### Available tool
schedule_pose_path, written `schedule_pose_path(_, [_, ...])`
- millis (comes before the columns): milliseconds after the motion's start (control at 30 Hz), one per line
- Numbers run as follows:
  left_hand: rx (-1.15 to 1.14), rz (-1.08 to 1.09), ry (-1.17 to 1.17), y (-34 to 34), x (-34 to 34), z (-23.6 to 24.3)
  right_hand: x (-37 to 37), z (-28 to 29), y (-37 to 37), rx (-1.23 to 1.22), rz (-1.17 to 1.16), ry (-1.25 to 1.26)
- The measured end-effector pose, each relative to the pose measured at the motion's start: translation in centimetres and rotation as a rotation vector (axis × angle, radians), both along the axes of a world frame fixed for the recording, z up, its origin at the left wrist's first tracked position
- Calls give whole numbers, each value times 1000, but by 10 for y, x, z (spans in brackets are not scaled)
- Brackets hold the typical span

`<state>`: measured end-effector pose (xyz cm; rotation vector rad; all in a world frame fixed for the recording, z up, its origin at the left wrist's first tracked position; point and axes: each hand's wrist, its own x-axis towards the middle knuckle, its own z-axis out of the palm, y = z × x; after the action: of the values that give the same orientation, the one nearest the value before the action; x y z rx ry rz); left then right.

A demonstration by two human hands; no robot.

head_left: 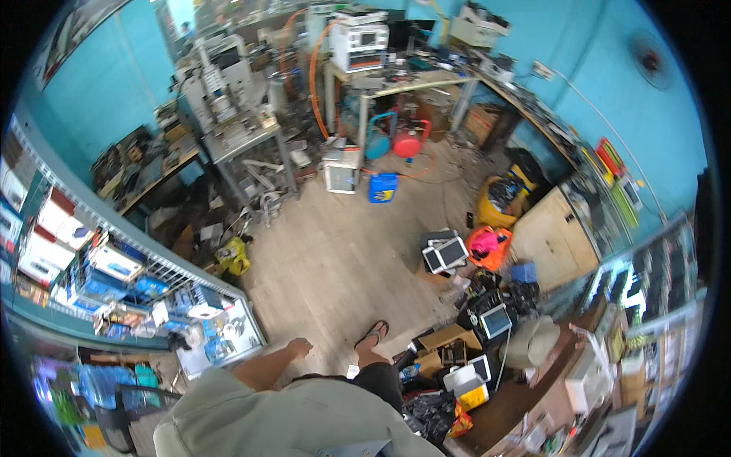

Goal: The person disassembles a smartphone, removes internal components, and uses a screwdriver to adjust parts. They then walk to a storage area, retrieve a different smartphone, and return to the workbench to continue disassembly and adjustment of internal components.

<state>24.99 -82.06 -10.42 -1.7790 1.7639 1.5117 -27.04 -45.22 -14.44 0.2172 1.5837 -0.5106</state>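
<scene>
Walking across wooden floor (335, 251), left hand (299, 348) hanging loosely curled, holding nothing, nearest glass display case (221, 335) at near left. Right hand out of view. Next: step past tablet pile (445, 254) at right.

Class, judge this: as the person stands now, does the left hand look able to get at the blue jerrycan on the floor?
Probably not. The left hand hangs empty by the person's side, while the blue jerrycan stands far across open wooden floor. Nothing blocks the way, but it looks beyond arm's reach without walking over.
</scene>
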Motion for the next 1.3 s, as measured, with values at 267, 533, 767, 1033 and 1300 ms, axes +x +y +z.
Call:
schedule_pose_path(267, [-5, 137, -164, -133, -46, 29, -127, 47, -379, -176, 394, 74])
schedule_pose_path(533, [-324, 862, 84, -234, -38, 69, -286, 30, -713, -579, 207, -251])
schedule_pose_path(767, [514, 1152, 49, -212, 56, 38, -78, 161, -851, -936, 325, 269])
schedule_pose_path(1033, [695, 750, 156, -438, 186, 8, 40, 96, -704, -224, 113, 294])
schedule_pose_path(1300, [-9, 588, 132, -658, -3, 100, 1, -3, -655, 152, -71, 217])
